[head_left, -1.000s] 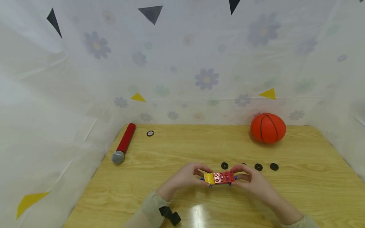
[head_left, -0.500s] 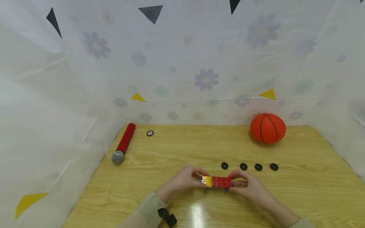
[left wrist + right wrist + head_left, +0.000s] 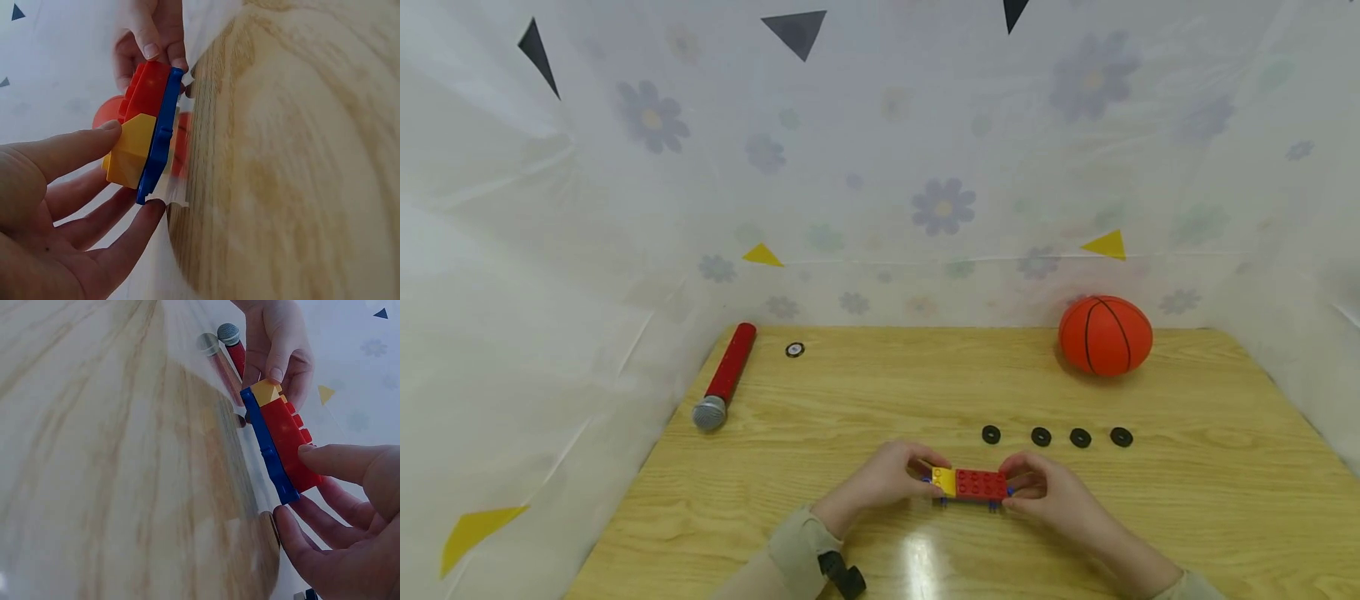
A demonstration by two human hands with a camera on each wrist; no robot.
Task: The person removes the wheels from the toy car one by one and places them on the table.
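Lower centre of frame, left hand (image 3: 880,481) and right hand (image 3: 1051,492) pinch with curled fingers (image 3: 75,147) the red-yellow-blue plastic brick car (image 3: 970,484), low over the wooden table (image 3: 865,400); four black rings (image 3: 1055,436) behind.

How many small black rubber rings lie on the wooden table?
4, in one row behind the hands: at and. More could be hidden under the hands or toy.

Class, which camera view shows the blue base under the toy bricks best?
The right wrist view: the blue base runs edge-on below the red brick. The left wrist view shows it too, partly blurred; the head view shows almost none.
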